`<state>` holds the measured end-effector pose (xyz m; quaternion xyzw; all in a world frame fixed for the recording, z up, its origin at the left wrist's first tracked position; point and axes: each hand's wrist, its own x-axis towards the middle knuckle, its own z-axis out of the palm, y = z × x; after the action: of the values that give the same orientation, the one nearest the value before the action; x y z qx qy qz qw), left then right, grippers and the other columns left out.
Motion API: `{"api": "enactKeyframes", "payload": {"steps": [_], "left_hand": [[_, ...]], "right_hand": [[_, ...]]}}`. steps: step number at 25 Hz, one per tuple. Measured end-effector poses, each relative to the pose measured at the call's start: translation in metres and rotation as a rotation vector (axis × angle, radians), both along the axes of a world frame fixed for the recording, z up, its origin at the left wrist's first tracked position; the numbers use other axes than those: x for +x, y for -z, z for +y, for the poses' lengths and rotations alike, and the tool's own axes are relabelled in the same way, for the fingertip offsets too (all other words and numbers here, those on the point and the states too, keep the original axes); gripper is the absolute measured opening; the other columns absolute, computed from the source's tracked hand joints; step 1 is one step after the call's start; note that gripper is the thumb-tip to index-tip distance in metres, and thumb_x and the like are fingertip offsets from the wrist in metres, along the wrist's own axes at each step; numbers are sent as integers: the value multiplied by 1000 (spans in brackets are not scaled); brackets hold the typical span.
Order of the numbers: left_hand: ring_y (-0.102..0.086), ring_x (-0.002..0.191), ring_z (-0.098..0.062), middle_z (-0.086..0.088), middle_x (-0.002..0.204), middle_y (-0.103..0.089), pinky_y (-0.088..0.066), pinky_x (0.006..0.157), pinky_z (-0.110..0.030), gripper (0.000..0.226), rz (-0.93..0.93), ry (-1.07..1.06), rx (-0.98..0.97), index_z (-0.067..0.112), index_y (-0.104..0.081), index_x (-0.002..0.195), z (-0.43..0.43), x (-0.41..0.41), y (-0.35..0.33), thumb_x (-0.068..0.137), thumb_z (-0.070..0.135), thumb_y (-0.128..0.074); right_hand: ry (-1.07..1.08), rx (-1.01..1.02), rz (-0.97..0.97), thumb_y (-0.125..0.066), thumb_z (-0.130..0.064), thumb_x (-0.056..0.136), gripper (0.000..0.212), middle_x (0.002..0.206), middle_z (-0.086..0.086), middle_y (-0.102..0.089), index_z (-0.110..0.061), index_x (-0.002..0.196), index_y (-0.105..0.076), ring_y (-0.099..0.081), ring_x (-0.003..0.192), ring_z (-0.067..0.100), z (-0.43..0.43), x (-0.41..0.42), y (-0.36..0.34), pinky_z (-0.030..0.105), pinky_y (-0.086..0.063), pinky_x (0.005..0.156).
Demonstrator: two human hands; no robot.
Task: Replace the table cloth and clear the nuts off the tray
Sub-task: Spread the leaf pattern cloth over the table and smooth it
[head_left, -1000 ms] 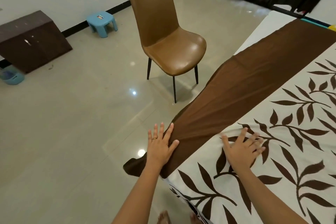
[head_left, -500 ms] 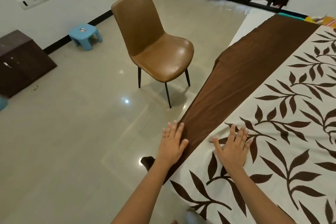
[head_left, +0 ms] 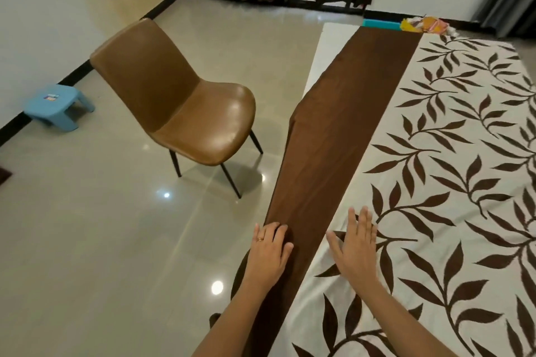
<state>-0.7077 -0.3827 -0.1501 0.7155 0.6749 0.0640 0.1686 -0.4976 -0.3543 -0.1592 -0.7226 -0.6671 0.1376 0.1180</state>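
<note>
Left hand [head_left: 268,255] fingers curled on table cloth [head_left: 435,153] edge | right hand [head_left: 355,246] flat, pressing it | risk: a lopsided tug could skew it, leaving table [head_left: 327,46] bare

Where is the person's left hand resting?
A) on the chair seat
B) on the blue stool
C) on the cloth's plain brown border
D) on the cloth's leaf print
C: the left hand sits, fingers curled, on the brown border of the cloth; the right hand lies flat on the leaf print.
</note>
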Motion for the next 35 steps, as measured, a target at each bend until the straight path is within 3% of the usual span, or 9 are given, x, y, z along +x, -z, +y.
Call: {"api": "enactKeyframes", "payload": {"steps": [5,12,18,21,23,26,28,31,35], "left_hand": [[8,149,-20,4,162,2,12,117,-36,56,-3,308,-17,30,-6,154,86,9,-3,103,45,-23],[7,149,-17,5,162,2,17,114,-40,65,61,517,-76,28,0,154,113,-48,19,99,56,-21],[-3,150,-19,2,162,-8,18,114,-44,66,112,685,-82,26,-6,155,129,-73,8,99,57,-20],[-24,144,-23,0,155,-32,9,119,-47,60,108,707,-64,24,-28,150,140,-70,-2,99,56,-24],[-37,134,-22,1,137,-50,1,120,-47,48,62,693,-43,24,-46,135,149,-63,-11,100,52,-29],[-44,125,-23,1,125,-54,-12,119,-43,37,22,738,21,21,-53,122,177,-51,-22,101,45,-33],[-39,130,-25,-2,139,-46,-21,117,-39,39,-17,780,27,19,-49,131,206,-43,-25,101,41,-36],[-20,145,-27,-4,159,-20,-13,120,-39,52,17,855,6,21,-30,149,257,-27,-24,101,41,-36],[3,149,-25,-2,162,3,6,118,-40,62,144,988,-5,26,-5,154,328,-4,-6,101,46,-30]], "right_hand": [[120,-127,-67,-25,-58,96,77,161,14,3,-15,154,1,9,148,26,50,-24,5,45,0,121],[164,-65,-222,-16,-61,93,76,160,15,-12,-16,154,-12,-5,149,30,42,-73,23,47,-1,118],[190,-77,-190,-12,-64,92,76,162,11,-6,-21,155,-6,2,149,23,33,-83,23,45,-3,121],[203,-106,-192,-12,-64,93,76,162,10,-5,-20,155,-5,3,149,24,28,-91,18,45,-4,121],[202,-122,-194,-10,-65,93,76,162,10,-4,-21,154,-4,5,149,23,24,-92,17,45,-2,121],[207,-127,-185,-8,-66,93,75,162,6,-1,-23,154,-1,10,149,20,27,-92,13,42,3,121],[270,-111,-130,-14,-65,93,74,162,5,-7,-24,154,-11,5,149,20,36,-94,9,39,4,120],[460,2,-22,-28,-51,99,60,159,6,-22,-19,150,-29,-8,149,19,76,-97,2,33,-2,118],[491,52,40,-32,-37,102,57,162,6,-9,-17,153,-18,2,149,18,178,-77,0,31,0,118]]}}
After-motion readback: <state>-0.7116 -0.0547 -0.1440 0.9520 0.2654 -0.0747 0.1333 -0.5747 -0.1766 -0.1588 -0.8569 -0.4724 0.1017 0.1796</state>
